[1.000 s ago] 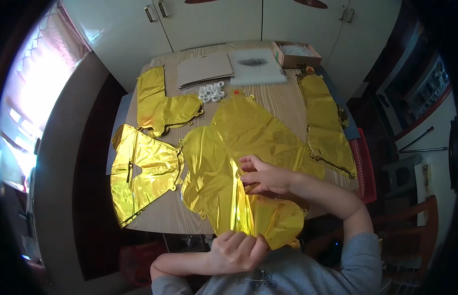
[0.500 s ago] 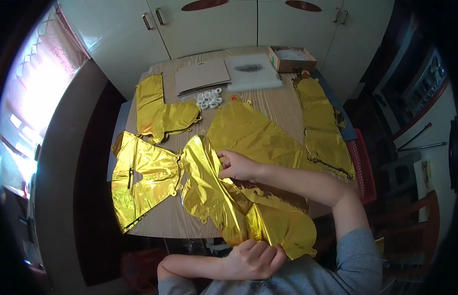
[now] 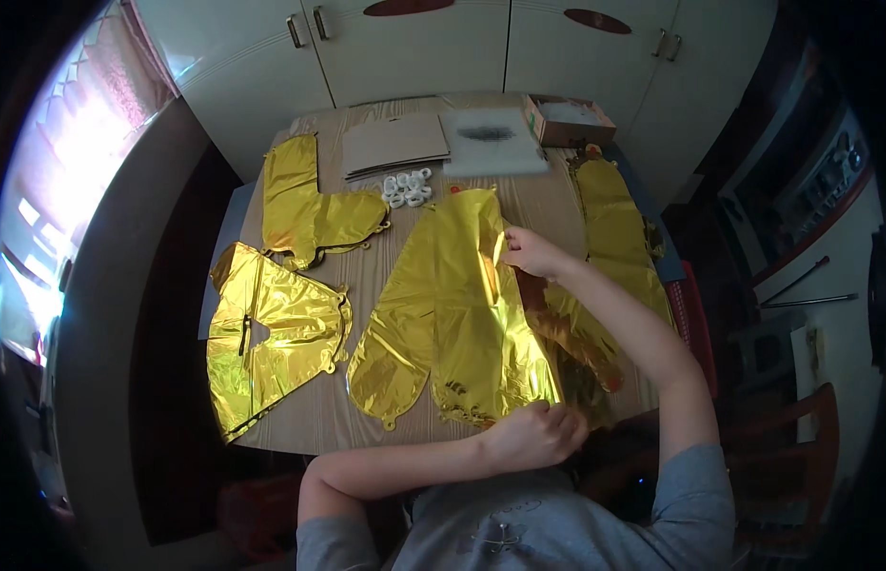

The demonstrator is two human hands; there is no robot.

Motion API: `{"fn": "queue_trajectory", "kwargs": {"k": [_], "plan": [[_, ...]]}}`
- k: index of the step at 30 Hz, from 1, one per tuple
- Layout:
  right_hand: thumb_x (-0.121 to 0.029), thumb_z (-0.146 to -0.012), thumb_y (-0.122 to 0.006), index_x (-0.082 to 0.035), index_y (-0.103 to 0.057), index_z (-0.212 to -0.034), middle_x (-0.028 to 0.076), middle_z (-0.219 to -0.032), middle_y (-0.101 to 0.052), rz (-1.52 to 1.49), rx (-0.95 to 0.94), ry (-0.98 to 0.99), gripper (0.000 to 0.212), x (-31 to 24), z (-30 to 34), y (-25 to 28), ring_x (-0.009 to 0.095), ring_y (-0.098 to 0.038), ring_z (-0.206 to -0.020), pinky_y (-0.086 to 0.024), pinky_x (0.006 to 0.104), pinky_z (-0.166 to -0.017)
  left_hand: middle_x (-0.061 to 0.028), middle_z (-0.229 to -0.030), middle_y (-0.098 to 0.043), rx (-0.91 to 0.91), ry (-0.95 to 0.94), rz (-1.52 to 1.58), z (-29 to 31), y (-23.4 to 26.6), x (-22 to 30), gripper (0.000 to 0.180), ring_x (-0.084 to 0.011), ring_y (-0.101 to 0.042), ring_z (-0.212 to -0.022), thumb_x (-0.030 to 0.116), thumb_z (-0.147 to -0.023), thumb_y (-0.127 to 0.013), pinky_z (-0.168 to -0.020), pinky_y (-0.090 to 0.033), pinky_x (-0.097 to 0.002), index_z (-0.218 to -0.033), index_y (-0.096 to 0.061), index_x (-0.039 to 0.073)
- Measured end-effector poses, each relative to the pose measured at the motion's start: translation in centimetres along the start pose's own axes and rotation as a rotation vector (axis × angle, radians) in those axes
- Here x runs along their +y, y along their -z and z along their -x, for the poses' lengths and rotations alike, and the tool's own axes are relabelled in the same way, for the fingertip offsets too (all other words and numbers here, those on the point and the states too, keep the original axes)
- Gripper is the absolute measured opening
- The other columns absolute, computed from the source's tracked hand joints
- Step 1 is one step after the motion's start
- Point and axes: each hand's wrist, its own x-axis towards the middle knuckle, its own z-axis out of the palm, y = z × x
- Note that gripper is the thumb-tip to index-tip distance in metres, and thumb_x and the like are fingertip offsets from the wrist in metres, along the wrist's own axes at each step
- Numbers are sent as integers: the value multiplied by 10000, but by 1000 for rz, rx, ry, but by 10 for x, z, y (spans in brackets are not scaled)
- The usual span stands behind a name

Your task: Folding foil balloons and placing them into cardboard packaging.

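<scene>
A large gold foil balloon (image 3: 467,305), flat and creased, lies in the middle of the table and partly lifts off it. My right hand (image 3: 531,254) pinches its upper right edge, where the foil folds over. Near the table's front edge, my left hand (image 3: 538,436) is closed in a fist on the foil's lower edge. Under my right forearm, crumpled gold foil hangs toward the right; whether it belongs to the same balloon is unclear. Another flat gold balloon (image 3: 291,343) with a small hole-like notch lies to the left.
Behind it, an L-shaped gold balloon (image 3: 315,214) rests at the back left. More gold foil (image 3: 614,209) lies along the right. Toward the back are several small white rings (image 3: 405,187), grey cardboard sheets (image 3: 395,145), a clear plastic bag (image 3: 495,157) and an open box (image 3: 569,122).
My right hand has moved up and to the right, drawing the foil edge with it. My left hand has shifted right and slightly up. The bunched foil is now spread out more.
</scene>
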Motion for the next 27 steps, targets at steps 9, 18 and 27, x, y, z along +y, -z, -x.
{"fn": "queue_trajectory", "kwargs": {"k": [9, 18, 27], "plan": [[-37, -920, -527, 17, -544, -1209, 75, -1060, -660, 151, -39, -7, 294, 26, -11, 3, 111, -612, -927, -495, 278, -813, -128, -1082, -610, -91, 365, 118, 27, 11, -124, 446, -308, -574, -1048, 347, -833, -671, -853, -489, -435, -1167, -614, 58], [-170, -901, -611, 21, -532, -1223, 135, -1005, -665, 226, 62, 82, 383, 29, 4, -2, 204, -627, -924, -490, 339, -819, -137, -1518, -344, -278, 551, 19, 77, -23, -191, 763, -355, -273, -1422, 551, -850, -573, -1150, -215, -521, -1461, -373, 140], [-236, -917, -637, -19, -501, -1285, 60, -894, -636, 347, -231, -225, 449, -7, 127, -9, 135, -598, -831, -477, 291, -722, -122, -1519, -347, -261, 543, -41, 83, -33, -190, 732, -350, -294, -1410, 571, -874, -514, -1144, -213, -530, -1459, -380, 153]]}}
